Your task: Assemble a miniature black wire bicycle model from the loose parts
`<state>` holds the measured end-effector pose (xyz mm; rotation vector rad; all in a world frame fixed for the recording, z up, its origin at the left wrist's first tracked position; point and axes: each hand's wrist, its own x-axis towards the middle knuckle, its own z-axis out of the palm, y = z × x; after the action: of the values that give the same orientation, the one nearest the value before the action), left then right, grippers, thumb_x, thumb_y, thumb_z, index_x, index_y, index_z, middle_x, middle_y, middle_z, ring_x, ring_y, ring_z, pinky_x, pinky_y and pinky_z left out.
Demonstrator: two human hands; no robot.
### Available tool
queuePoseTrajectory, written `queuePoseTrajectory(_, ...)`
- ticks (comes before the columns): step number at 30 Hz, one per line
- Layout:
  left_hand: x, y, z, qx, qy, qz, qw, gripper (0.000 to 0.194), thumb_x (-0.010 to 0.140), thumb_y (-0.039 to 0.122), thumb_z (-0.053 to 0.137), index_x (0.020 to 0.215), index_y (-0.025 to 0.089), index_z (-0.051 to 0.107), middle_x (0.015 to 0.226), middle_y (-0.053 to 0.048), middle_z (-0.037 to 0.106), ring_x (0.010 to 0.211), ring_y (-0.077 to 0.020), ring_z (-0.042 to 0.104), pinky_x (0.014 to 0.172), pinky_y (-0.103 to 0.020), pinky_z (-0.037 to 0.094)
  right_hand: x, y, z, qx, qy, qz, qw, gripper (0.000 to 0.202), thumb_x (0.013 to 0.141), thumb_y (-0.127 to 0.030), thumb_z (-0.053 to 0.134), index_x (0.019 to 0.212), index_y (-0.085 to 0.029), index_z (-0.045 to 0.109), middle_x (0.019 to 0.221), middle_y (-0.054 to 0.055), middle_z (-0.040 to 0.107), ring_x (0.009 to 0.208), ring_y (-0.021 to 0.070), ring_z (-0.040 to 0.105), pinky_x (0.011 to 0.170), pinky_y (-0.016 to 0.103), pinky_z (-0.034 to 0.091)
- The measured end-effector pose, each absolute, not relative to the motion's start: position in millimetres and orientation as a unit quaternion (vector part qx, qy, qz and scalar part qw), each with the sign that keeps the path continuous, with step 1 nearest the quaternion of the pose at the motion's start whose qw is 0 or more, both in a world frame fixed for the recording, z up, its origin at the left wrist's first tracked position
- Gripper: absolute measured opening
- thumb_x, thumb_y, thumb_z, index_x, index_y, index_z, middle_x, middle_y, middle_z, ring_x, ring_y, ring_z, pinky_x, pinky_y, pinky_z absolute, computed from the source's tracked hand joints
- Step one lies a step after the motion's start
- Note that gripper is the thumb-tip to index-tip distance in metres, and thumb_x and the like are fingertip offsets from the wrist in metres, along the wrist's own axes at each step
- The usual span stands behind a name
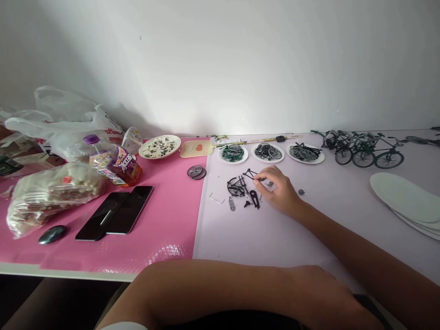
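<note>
My right hand [277, 189] pinches a small black forked model-bicycle part [250, 173] between thumb and fingertips, low over the pale mat. Just left of it lie other black bicycle pieces [235, 187], a black chain guard [254, 199] and a small black saddle [247, 203]. A grey flat piece [232, 204] and thin silver handlebars [217, 198] rest nearby. My left forearm crosses the bottom of the view; my left hand [326, 293] is close to the table's front edge, its fingers hidden.
Plates of bicycle parts [225, 160] line the back. Assembled model bicycles [364, 151] stand at right, near white oval plates [395, 190]. Two wheels [195, 172], phones [129, 210], a mouse [52, 234], a drink bottle [120, 165] and bags [51, 190] occupy the left.
</note>
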<state>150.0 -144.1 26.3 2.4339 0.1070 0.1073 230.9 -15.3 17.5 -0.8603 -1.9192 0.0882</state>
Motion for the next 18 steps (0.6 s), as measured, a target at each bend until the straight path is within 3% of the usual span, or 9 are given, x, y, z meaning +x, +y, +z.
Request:
queuePoseTrajectory(3,137,-136,31,0.921,0.007,0.067,0.383,0.018,0.093,0.04,0.076,0.083,0.025,0.073,0.087,0.007,0.08,0.072,-0.0117,0.069,0.071,-0.026,0.052,231,-15,17,-0.351,-0.793,0.03,0.497,0.01,0.099,-0.018,0.064,0.093,-0.025,0.068,0.085,0.005,0.071,0.085,0.0253,0.064,0.079,0.043,0.055)
queuePoseTrajectory(6,108,-118,42,0.904,0.057,0.183,0.381,0.049,0.092,0.042,0.078,0.062,0.022,0.045,0.06,0.004,0.06,0.057,-0.0108,0.051,0.062,-0.027,0.042,230,-14,16,-0.352,-0.79,0.017,0.502,0.011,0.1,-0.018,0.063,0.093,-0.025,0.068,0.084,0.004,0.071,0.085,0.0254,0.063,0.081,0.044,0.053)
queuePoseTrajectory(9,68,-91,57,0.877,0.107,0.271,0.381,0.054,0.105,0.037,0.057,0.059,0.021,0.035,0.055,0.003,0.046,0.052,-0.0108,0.037,0.055,-0.03,0.029,229,-15,16,-0.362,-0.785,0.006,0.503,0.014,0.102,-0.02,0.062,0.09,-0.025,0.067,0.082,0.004,0.069,0.084,0.0256,0.061,0.082,0.044,0.052)
queuePoseTrajectory(13,25,-52,70,0.775,0.258,0.368,0.444,0.063,0.112,0.056,0.03,0.059,0.023,0.032,0.052,0.004,0.033,0.049,-0.0107,0.031,0.052,-0.029,0.028,227,-19,19,-0.366,-0.79,0.026,0.491,0.013,0.105,-0.023,0.061,0.093,-0.025,0.068,0.081,0.004,0.065,0.085,0.025,0.06,0.078,0.041,0.051)
queuePoseTrajectory(18,1,-21,57,0.644,0.313,0.418,0.559,0.056,0.102,0.074,0.048,0.082,0.022,0.045,0.061,0.008,0.038,0.049,-0.0085,0.041,0.05,-0.023,0.036,219,-30,22,-0.348,-0.806,0.033,0.478,0.02,0.109,-0.018,0.048,0.104,-0.025,0.066,0.086,0.005,0.063,0.084,0.0237,0.059,0.078,0.04,0.049)
